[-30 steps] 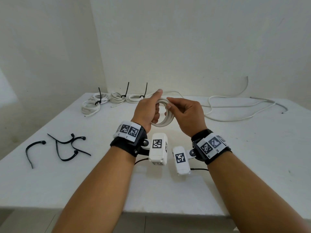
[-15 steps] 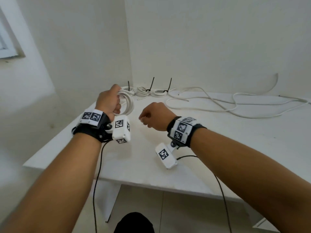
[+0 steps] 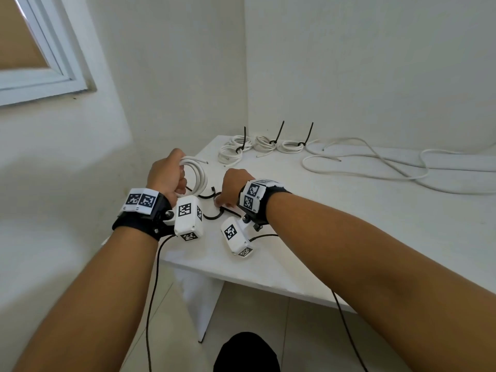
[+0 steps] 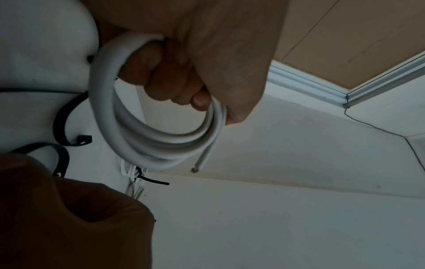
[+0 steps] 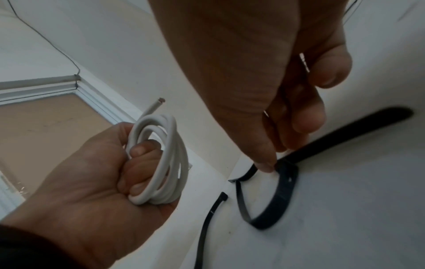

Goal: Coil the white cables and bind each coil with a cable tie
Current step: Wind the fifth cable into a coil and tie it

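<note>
My left hand (image 3: pixel 171 178) grips a small coil of white cable (image 3: pixel 200 178) upright above the table's left end; in the left wrist view the fingers (image 4: pixel 174 85) curl through the coil (image 4: pixel 138 142), and its cut end sticks out. My right hand (image 3: pixel 228 194) reaches down beside it onto the loose black cable ties (image 3: pixel 213 216). In the right wrist view its thumb and fingertips (image 5: pixel 268 166) pinch a curved black tie (image 5: pixel 285 193) that lies on the table. A second tie (image 5: pixel 207 223) lies just left of it.
Three bound coils (image 3: pixel 265 143) with upright black tie tails sit at the table's far left corner. A long loose white cable (image 3: pixel 375 163) snakes along the back. The table's front edge (image 3: pixel 268 281) is close under my wrists. A wall with a window (image 3: pixel 40 63) stands left.
My view has swung left. The left hand carried the coil to the table's left end. The right hand let go of the coil and dropped onto the black ties.
</note>
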